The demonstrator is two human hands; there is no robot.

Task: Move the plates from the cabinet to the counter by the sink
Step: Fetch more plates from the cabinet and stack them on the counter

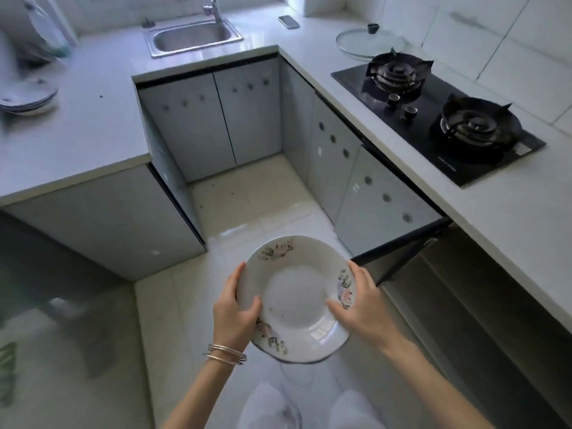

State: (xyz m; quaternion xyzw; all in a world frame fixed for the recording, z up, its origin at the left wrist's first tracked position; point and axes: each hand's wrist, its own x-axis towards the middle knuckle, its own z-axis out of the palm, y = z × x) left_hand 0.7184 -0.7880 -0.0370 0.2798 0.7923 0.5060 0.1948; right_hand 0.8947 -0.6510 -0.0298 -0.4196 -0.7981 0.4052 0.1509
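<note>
- Plate [295,297], white with flower prints, is held above the floor at 6 o'clock, off the desk [93,125].
- Left hand [235,308] pinches the plate's rim at 9 o'clock, thumb on top.
- Right hand [360,301] pinches the rim at 3 o'clock.
- Stack [28,99] of plates rests on the desk at 10 o'clock, left of the sink [192,38].
- Cabinet [402,261] door stands open at 4 o'clock.

The plate [294,300] is white with pink-and-green floral sprays on its rim. The surface [93,125] is white, the hob [433,119] black, the cabinet doors [216,119] pale grey-blue.
</note>
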